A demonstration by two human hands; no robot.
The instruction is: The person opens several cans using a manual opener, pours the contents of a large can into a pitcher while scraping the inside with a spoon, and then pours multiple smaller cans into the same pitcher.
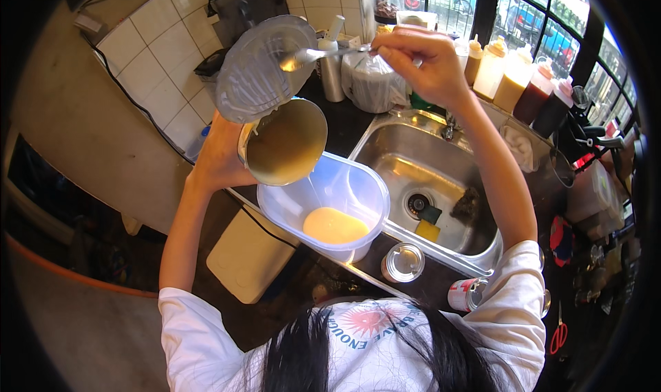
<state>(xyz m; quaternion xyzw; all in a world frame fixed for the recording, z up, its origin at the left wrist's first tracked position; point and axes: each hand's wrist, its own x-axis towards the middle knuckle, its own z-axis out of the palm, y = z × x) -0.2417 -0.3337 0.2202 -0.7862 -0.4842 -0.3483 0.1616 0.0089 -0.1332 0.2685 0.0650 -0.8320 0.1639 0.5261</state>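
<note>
My left hand (221, 157) grips an open metal can (289, 149), tipped so its mouth faces me. A streaked round lid (250, 85) stands up at the can's upper rim. From the can's lower lip a thin strand of liquid runs into an oval translucent plastic tub (379, 193). Pale yellow creamy liquid (335, 228) covers part of the tub's bottom. Higher up, my right hand (426, 61) pinches the handle of a metal spoon (312, 56). The spoon's bowl points left, in front of the lid; whether they touch is unclear.
Right of the tub is a steel sink (392, 149) holding a yellow-green sponge (428, 229) and a dark scrubber (466, 206). Opened cans (403, 263) stand along the counter's near edge. Squeeze bottles (490, 67) line the window. Red-handled scissors (559, 338) lie far right.
</note>
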